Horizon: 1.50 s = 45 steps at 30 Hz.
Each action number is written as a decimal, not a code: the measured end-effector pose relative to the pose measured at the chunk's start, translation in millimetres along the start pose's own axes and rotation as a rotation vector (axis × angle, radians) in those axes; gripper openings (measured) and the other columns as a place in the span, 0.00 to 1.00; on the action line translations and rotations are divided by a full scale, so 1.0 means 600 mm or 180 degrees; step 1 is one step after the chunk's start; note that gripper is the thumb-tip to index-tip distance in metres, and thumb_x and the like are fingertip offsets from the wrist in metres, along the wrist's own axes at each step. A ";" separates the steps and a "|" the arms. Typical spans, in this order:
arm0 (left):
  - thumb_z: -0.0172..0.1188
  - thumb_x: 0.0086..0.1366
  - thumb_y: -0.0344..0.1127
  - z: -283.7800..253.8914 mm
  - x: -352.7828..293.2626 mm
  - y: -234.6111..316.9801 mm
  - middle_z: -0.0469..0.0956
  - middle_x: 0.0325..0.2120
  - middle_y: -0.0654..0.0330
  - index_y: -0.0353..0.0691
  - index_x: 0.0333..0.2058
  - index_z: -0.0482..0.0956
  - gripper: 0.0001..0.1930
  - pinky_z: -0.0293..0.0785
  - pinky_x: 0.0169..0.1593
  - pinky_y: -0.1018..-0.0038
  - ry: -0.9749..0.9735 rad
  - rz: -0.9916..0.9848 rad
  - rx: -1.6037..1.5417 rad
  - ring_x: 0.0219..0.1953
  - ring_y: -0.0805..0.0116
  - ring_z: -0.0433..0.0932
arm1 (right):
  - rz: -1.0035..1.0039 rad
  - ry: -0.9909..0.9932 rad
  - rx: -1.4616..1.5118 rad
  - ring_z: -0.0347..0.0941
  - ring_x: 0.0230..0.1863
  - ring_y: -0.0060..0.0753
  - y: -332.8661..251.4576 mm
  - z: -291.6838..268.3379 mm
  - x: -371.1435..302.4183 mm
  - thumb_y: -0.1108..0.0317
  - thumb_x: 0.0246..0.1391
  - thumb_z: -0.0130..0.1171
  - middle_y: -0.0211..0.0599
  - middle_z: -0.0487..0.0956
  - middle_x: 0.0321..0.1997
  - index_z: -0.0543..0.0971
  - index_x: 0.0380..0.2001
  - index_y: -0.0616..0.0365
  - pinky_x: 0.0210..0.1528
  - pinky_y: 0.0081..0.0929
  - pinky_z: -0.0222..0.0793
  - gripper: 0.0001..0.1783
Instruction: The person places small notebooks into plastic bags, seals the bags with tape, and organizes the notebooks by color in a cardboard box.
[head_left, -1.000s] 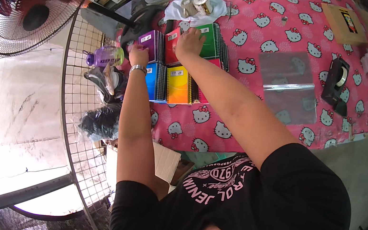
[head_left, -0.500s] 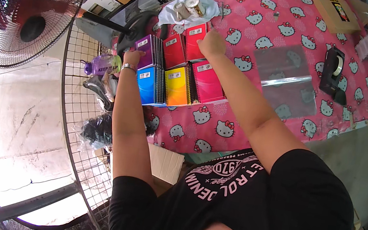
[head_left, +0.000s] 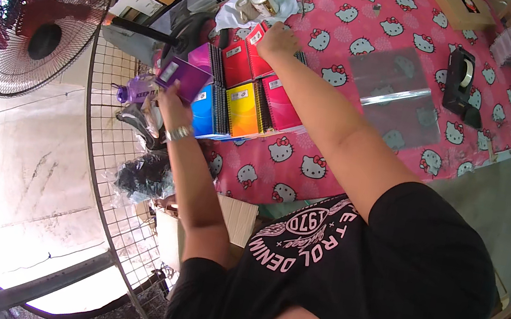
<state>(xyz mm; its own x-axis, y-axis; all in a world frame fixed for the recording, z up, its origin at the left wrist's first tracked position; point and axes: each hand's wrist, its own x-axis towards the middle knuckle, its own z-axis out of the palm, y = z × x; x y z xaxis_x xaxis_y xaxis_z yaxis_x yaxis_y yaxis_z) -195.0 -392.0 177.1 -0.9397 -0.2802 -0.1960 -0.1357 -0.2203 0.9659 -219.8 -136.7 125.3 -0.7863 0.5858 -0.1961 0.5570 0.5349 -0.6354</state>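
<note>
My left hand (head_left: 171, 106) is closed on the near edge of a dark purple notebook (head_left: 189, 78), held tilted above the left side of the stacks. Below it lies a stack of purple spiral notebooks (head_left: 201, 56). My right hand (head_left: 279, 42) is closed around the far right edge of a red spiral notebook (head_left: 256, 56), its fingertips partly hidden. A second red stack (head_left: 235, 66) lies to the left of that. The near row holds blue notebooks (head_left: 203, 114), yellow notebooks (head_left: 244, 110) and pink notebooks (head_left: 283, 102).
A clear plastic sleeve (head_left: 391, 81) and a black tape dispenser (head_left: 459, 88) lie right on the pink patterned tablecloth (head_left: 329, 31). Behind the stacks sits a white plastic bag (head_left: 228, 16) with cans. A purple bottle (head_left: 138, 89), wire mesh (head_left: 99, 135) and fan (head_left: 49, 27) stand left.
My left hand has lifted the purple notebook off its stack and drawn it left and nearer. My right hand has shifted the red notebook slightly left, showing spiral binding beside it.
</note>
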 end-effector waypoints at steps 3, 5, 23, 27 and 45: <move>0.51 0.62 0.25 0.036 -0.119 -0.060 0.76 0.43 0.55 0.36 0.48 0.69 0.14 0.73 0.48 0.63 -0.0341 0.0054 -0.0458 0.43 0.60 0.77 | -0.0802 -0.0310 0.0897 0.73 0.48 0.54 0.001 -0.031 0.042 0.63 0.43 0.60 0.57 0.74 0.46 0.66 0.50 0.63 0.49 0.42 0.69 0.30; 0.54 0.61 0.25 -0.018 -0.162 -0.092 0.74 0.42 0.56 0.38 0.47 0.67 0.15 0.73 0.47 0.65 -0.0279 -0.0073 -0.0724 0.43 0.62 0.75 | -0.1464 -0.0838 0.1053 0.73 0.46 0.56 -0.042 -0.062 -0.011 0.65 0.41 0.61 0.58 0.75 0.45 0.65 0.50 0.64 0.48 0.40 0.70 0.31; 0.58 0.62 0.45 -0.090 -0.360 -0.224 0.71 0.52 0.56 0.45 0.57 0.62 0.27 0.74 0.49 0.55 -0.0624 -0.1239 -0.0916 0.50 0.55 0.73 | -0.1925 -0.0810 0.0641 0.73 0.43 0.52 0.179 -0.104 -0.147 0.57 0.40 0.70 0.55 0.74 0.42 0.68 0.42 0.64 0.45 0.39 0.69 0.31; 0.55 0.62 0.54 -0.055 -0.386 -0.181 0.70 0.52 0.59 0.46 0.56 0.64 0.28 0.73 0.48 0.51 -0.0616 -0.1255 -0.1951 0.54 0.57 0.71 | -0.2438 -0.1677 0.1030 0.76 0.40 0.53 0.103 -0.125 -0.190 0.60 0.42 0.68 0.57 0.77 0.38 0.66 0.44 0.65 0.41 0.39 0.72 0.31; 0.51 0.58 0.66 -0.165 -0.401 -0.219 0.68 0.55 0.56 0.43 0.59 0.63 0.39 0.69 0.54 0.55 -0.0309 -0.0584 -0.2062 0.54 0.54 0.70 | -0.2782 -0.3323 0.0607 0.74 0.46 0.47 -0.017 -0.049 -0.268 0.55 0.36 0.72 0.53 0.76 0.44 0.64 0.54 0.65 0.49 0.35 0.68 0.44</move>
<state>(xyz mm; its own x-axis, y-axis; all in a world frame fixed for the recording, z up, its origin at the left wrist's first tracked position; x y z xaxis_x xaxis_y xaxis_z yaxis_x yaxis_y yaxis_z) 80.1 -388.2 80.6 -0.9475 -0.1062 -0.3017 -0.1089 -0.7799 0.6164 -91.1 -218.7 185.1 -0.7399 -0.6660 -0.0944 -0.1970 0.3487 -0.9163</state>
